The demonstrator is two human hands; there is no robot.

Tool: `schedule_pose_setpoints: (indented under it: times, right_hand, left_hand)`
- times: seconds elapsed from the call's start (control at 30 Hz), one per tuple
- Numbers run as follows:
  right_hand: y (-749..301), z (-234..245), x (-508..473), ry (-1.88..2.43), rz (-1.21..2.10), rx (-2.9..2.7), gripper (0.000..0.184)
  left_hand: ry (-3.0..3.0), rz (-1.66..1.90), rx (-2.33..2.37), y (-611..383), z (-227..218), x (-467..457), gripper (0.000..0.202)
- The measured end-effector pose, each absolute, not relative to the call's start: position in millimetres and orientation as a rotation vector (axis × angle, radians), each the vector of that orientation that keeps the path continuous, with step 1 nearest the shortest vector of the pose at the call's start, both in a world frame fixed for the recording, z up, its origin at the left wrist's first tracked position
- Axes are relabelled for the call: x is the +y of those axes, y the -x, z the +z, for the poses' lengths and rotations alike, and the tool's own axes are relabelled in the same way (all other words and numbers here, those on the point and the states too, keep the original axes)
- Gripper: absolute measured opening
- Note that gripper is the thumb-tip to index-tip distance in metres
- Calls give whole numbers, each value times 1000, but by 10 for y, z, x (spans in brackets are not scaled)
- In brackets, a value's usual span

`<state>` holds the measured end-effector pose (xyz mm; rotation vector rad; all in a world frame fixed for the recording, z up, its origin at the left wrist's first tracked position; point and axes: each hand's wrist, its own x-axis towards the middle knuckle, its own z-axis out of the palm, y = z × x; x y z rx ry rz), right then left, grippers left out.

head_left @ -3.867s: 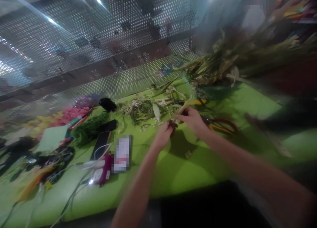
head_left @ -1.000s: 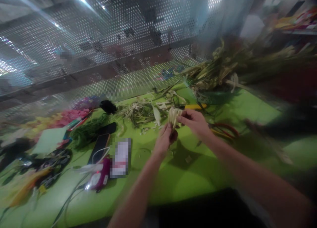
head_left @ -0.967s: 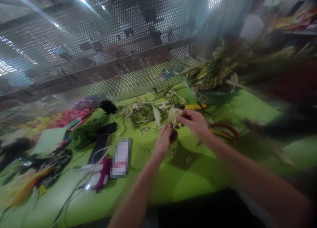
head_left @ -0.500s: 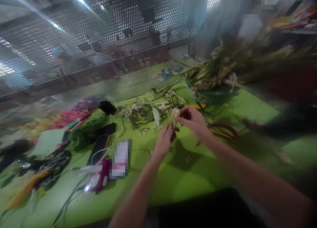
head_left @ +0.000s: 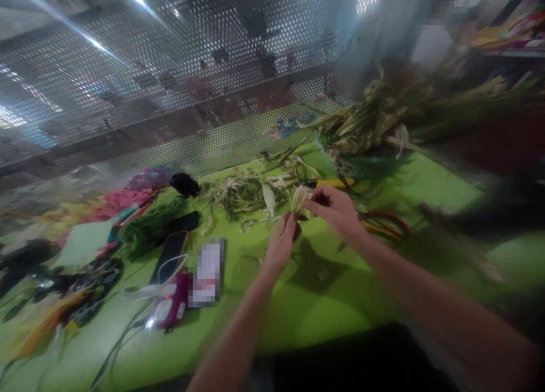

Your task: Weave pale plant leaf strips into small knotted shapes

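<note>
Pale, papery husk [head_left: 299, 196] pinched in fingertips of left hand [head_left: 284, 238] and right hand [head_left: 336, 211]; smooth green tabletop [head_left: 300, 309] (white slab's [head_left: 208, 271] face blurred).

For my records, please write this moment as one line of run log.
left hand: holds pale husk | right hand: pinches same husk | green table: loose husks beyond hands, red-handled tool right of them

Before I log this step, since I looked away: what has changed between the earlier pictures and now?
The pale strip, which first slanted off to the upper right, now stands bunched between the left hand and the right hand; both hold it. The scrap pile, green netting and dark phone stayed put.
</note>
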<state>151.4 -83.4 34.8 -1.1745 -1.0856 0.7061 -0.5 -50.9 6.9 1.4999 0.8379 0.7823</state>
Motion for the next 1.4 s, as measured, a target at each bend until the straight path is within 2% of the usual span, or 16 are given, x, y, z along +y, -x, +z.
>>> schedule_pose_setpoints:
  times: [0.3, 0.43, 0.63, 0.83, 1.07, 1.4]
  right_hand:
    - [-1544, 252, -793, 1208, 702, -1108, 26]
    - [-1563, 245, -747, 1143, 756, -1003, 36]
    - [-1543, 225, -748, 1087, 785, -987, 40]
    - [-1551, 199, -716, 1085, 785, -908, 55]
    - [-1557, 235, -741, 1099, 824, -1009, 31]
    - [-1519, 302, -797, 1103, 774, -1066, 28]
  left_hand:
    - [-1539, 835, 929, -4, 19, -521, 46]
    - [-1544, 837, 944, -1, 35, -523, 48]
    - [-1533, 843, 895, 1, 26, -501, 43]
    - [-1553, 835, 894, -1, -17, -496, 41]
    - [-1522, 832, 928, -2, 22, -527, 44]
    - [-1448, 807, 933, -9, 30, -500, 48]
